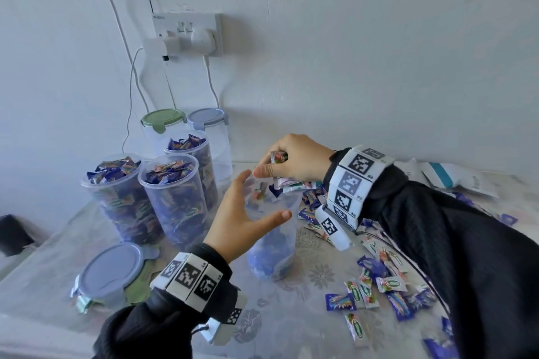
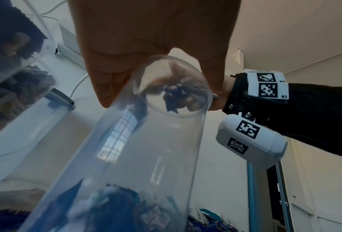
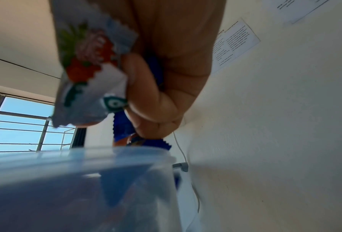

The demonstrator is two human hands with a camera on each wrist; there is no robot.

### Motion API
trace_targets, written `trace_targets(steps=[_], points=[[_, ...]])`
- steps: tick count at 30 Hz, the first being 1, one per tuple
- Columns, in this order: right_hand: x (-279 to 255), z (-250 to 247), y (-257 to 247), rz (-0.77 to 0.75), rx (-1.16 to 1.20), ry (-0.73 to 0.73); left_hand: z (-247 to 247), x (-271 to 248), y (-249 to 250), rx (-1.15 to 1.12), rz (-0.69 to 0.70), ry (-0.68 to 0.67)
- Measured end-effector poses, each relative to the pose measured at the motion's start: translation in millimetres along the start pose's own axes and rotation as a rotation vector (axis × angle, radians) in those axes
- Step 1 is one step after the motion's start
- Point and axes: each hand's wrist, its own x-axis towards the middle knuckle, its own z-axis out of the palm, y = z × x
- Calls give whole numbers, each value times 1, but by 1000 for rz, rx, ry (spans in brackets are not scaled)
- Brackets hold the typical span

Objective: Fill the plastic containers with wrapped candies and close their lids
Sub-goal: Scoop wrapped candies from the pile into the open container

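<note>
At centre frame the left grip (image 1: 242, 213) cups the clear container (image 1: 277, 253) on the counter (image 1: 291, 318), thumb and fingers curved round its blurred wall. Above its mouth the right grip (image 1: 294, 160) clenches wrapped candies (image 1: 278, 157), mostly hidden in the fist.

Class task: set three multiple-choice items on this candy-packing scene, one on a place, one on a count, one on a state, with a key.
1. Where does the right hand hold its candies? A over the container the left hand holds; B over the loose lids; C at the socket.
2. How many full lidless containers stand at the left? A one; B three; C five.
3. The held container is: A lidded; B brimful; C filled only near its bottom.
Key: A, the fist is above its mouth; B, three heaped ones stand together; C, its upper wall is clear.
</note>
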Motion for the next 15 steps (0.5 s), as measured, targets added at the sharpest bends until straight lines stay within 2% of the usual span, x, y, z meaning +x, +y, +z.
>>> trace_targets(steps=[6,9,11,13,15], points=[[-1,12,-5,-91,142,217,1,0,-2,-23,13,15],[-3,25,-5,-200,259,414,1,-1,-1,-32,18,11],[-2,36,0,-288,249,533,1,-1,-1,-26,26,15],[-1,45,8,-321,225,540,1,0,-2,-29,26,15],[-5,50,13,-302,249,471,1,1,-3,-36,48,14]])
